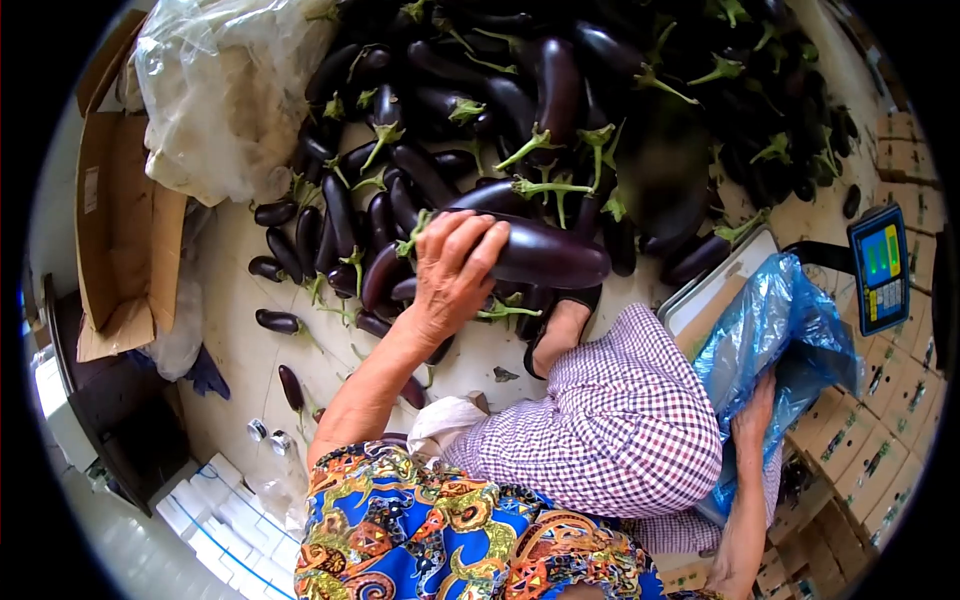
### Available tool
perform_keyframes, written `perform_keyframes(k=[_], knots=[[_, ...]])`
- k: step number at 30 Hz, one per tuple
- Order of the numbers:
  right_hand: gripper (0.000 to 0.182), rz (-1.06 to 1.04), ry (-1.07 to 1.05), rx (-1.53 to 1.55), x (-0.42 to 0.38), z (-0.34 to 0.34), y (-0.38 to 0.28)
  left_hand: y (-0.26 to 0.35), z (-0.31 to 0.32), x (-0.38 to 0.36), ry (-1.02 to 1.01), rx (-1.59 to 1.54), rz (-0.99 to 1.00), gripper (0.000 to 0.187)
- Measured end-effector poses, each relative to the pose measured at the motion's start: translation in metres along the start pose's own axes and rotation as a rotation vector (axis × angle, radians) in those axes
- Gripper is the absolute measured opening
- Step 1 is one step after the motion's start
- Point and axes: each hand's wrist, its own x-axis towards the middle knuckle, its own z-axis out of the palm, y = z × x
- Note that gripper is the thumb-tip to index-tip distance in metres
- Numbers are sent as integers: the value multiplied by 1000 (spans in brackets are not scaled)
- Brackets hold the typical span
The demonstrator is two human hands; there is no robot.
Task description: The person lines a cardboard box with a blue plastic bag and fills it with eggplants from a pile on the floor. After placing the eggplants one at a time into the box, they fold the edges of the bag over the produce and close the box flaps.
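My left hand [456, 268] is wrapped round the stem end of a large, glossy dark eggplant [555, 256], held above the pile. Beneath and beyond it lies a heap of eggplants [555, 90] with green stems. Smaller ones are scattered on the floor to the left. On my other side, my right hand [754, 412] is closed on the edge of a blue plastic bag [745, 330], its fingers partly hidden by the film. The bag's mouth gapes, and it rests against a box on a scale whose display [880, 265] is lit.
An opened cardboard box [125, 230] and a big clear plastic sack [230, 95] stand at the left. Stacked cartons [850, 430] line the right side. White packages with blue straps [225, 525] lie at lower left. My knee and sandalled foot are in the middle.
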Motion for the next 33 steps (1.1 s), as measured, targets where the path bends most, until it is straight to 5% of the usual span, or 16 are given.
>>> perform_keyframes(k=[3, 4, 7, 8, 14, 19, 24, 29, 31, 33], knots=[[80, 0, -5, -19, -2, 0, 2, 2, 8, -6, -43, -7, 23, 55], [80, -10, -2, -30, -2, 1, 3, -1, 12, -11, -60, -39, 52, 69], [77, 20, -15, 1, 0, -1, 0, -8, 10, -12, -117, -16, 105, 64], [75, -16, -3, 2, -1, 2, 5, -14, 7, -8, -133, 2, 94, 51], [67, -95, 39, -26, -1, 17, 34, -91, -3, 44, 9, -74, -39, 77], [60, -57, -1, 104, 0, 18, 41, -142, -29, 75, 69, -153, -275, 57], [56, 128, -27, 271, 5, 32, 59, -174, -51, -23, 2, -288, -638, 35], [57, 235, -54, 430, 14, 17, 28, -126, -17, -147, -486, 178, -723, 57], [57, 38, -69, 24, 8, 13, 27, -111, -8, -149, -563, 344, -791, 60], [57, -4, -69, -124, 7, 14, 32, -113, -7, -145, -370, 250, -788, 54]])
